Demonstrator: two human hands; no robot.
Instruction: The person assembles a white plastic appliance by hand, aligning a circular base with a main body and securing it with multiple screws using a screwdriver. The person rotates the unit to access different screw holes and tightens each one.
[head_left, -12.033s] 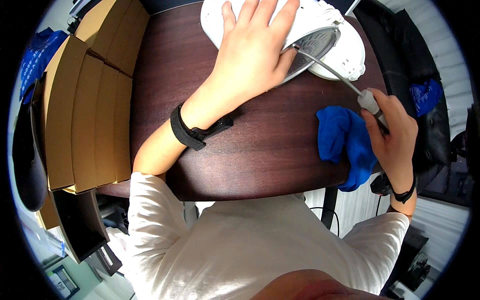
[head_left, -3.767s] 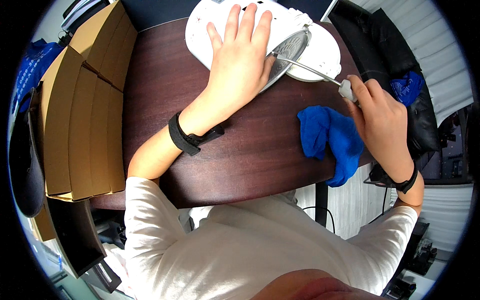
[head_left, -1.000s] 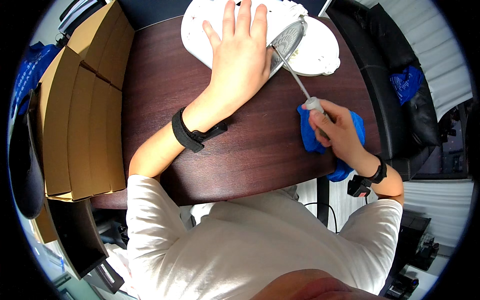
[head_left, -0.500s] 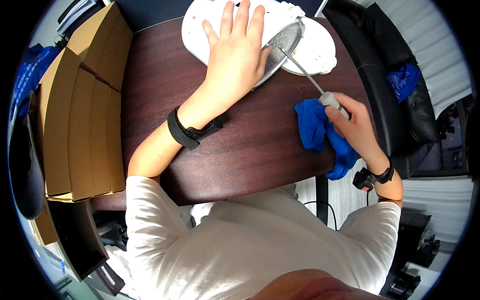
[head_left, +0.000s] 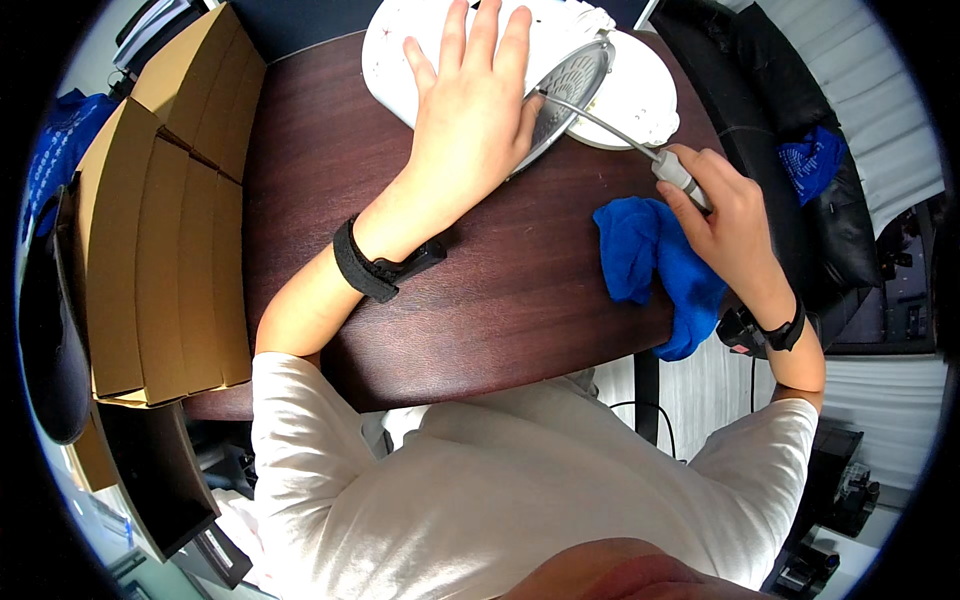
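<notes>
My left hand lies with its fingers spread on a white plastic appliance housing at the far side of the table. Beside its thumb, a tilted round grey disc with a slotted pattern stands against the housing. A screwdriver with a light grey handle is gripped in my right hand. Its long shaft points left across the disc, and the tip is close to my left thumb; whether it touches a screw cannot be seen. Behind the disc shows a rounded white part.
A crumpled blue cloth lies on the dark wooden table, below my right hand, and hangs over its edge. Cardboard boxes line the left side. To the right stands a black sofa with a blue bundle.
My right hand has shifted right and slightly away from me, so the screwdriver lies at a flatter angle. Its tip has moved left towards my left thumb. The left hand stays in place.
</notes>
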